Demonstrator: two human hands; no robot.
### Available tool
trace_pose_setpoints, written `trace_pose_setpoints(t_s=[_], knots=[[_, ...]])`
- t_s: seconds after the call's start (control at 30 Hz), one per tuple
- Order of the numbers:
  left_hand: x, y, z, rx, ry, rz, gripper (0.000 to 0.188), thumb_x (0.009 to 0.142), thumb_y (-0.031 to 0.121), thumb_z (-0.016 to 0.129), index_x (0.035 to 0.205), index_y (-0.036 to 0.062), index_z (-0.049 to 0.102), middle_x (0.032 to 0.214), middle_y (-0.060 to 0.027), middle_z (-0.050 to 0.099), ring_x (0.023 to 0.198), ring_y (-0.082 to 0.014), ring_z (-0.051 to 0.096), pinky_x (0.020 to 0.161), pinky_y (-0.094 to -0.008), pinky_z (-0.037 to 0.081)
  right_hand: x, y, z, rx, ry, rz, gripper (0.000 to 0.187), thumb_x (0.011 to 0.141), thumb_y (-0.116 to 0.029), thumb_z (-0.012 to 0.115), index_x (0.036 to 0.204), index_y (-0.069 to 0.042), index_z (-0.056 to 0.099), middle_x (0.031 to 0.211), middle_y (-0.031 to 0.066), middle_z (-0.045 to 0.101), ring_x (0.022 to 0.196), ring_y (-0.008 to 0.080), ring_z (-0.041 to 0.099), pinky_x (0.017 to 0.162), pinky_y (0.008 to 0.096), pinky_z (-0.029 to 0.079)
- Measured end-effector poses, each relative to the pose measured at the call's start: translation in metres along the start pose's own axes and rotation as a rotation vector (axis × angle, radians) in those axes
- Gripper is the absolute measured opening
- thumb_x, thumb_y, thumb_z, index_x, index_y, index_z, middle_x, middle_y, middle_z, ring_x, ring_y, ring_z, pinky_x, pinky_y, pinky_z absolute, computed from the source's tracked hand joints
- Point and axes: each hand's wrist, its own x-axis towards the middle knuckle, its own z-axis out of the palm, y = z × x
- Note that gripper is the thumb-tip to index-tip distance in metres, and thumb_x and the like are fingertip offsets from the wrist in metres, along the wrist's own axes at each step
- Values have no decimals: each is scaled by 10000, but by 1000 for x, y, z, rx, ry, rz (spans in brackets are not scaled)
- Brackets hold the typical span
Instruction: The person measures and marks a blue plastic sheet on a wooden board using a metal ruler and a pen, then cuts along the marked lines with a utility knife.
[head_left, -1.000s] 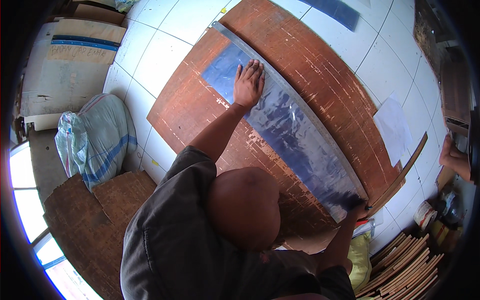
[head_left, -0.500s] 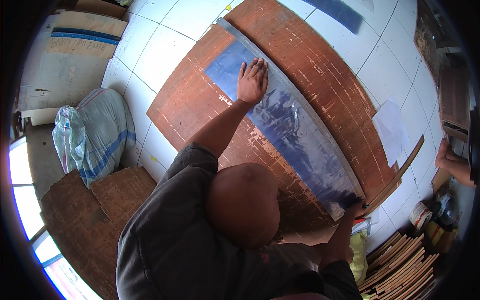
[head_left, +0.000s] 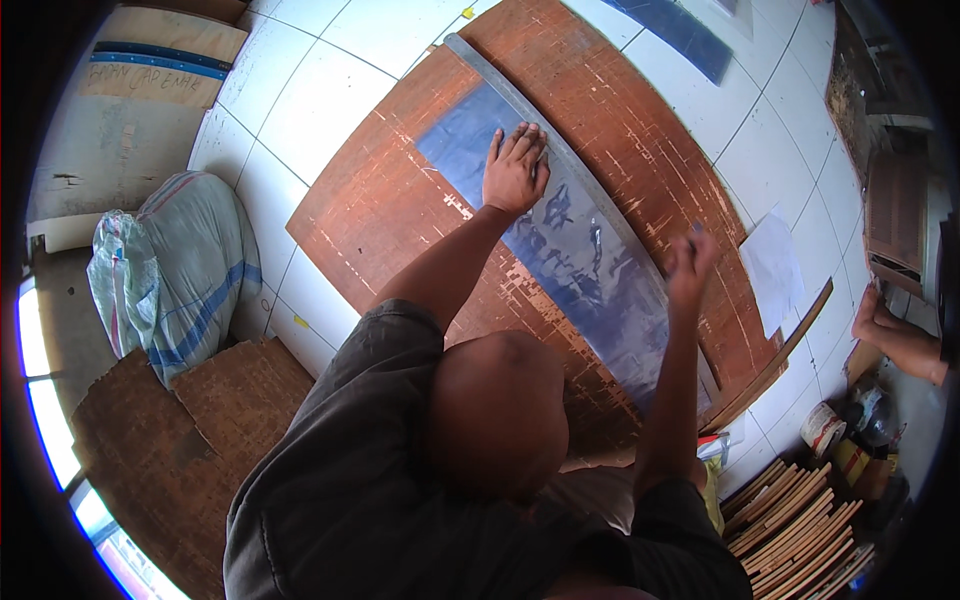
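My left hand (head_left: 515, 170) lies flat on a shiny bluish plastic sheet (head_left: 590, 270), fingers spread, fingertips at the edge of a long metal straightedge (head_left: 590, 182). The straightedge runs along the sheet's right side. Both rest on a scratched reddish-brown board (head_left: 640, 130). Raised beside the straightedge is my right hand (head_left: 690, 262), smeared by motion, its fingers curled. Whatever it holds is too blurred to make out. Part of the sheet's near end is hidden behind my right forearm.
A tied, stuffed sack (head_left: 195, 265) stands at the left by brown panels (head_left: 240, 400). White paper (head_left: 772, 265) and a curved wood strip (head_left: 770, 360) lie to the right. Wooden slats (head_left: 795, 530) are stacked lower right. Another person's foot (head_left: 868, 312) shows at the right edge.
My right hand has left the near end of the straightedge and moved up and away along it, now raised. My left hand remains on the sheet beside the straightedge.
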Motion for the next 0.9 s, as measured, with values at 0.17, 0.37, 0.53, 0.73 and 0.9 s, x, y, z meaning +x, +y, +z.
trace_pose_setpoints(t_s=[0.17, 0.37, 0.53, 0.73, 0.9], knots=[[4, 2, -4, -51, -9, -2, 459, 959, 241, 577, 1395, 103, 612, 1465, -72, 575, 1437, -250, 460, 1239, -517, 257, 60, -74, 134, 760, -568, 226, 327, 1077, -67, 491, 1396, -37, 560, 1106, 122, 688, 975, 177, 658, 898, 364, 569], [6, -3, -5, -59, -60, -1, 443, 917, 305, 600, 1294, 81, 660, 1422, -84, 591, 1435, -256, 455, 1245, -533, 234, 106, -55, 264, 189, -503, -87, 185, 1039, -154, 612, 1174, -30, 595, 935, 60, 670, 858, 125, 630, 785, 296, 527], [3, -7, -4, -79, -72, -17, 454, 904, 316, 618, 1287, 77, 660, 1292, -80, 623, 1357, -263, 501, 1241, -537, 239, 126, -43, 314, 202, -569, -107, 98, 996, -143, 636, 1031, -64, 589, 737, 38, 611, 666, 97, 583, 620, 271, 481], [7, -4, -6, -115, -117, -35, 459, 889, 296, 628, 1291, 76, 657, 1303, -72, 613, 1354, -259, 499, 1252, -539, 215, 148, -30, 332, -30, -430, -541, 192, 882, -93, 714, 969, -46, 550, 724, 78, 610, 598, 135, 574, 568, 331, 493], [7, -7, -11, -157, -72, -27, 432, 849, 234, 656, 1240, 52, 677, 1278, -106, 625, 1322, -315, 522, 1244, -547, 241, 147, -37, 333, -146, -480, -444, 204, 873, -69, 737, 908, -26, 541, 762, 86, 634, 692, 102, 621, 629, 301, 517]])
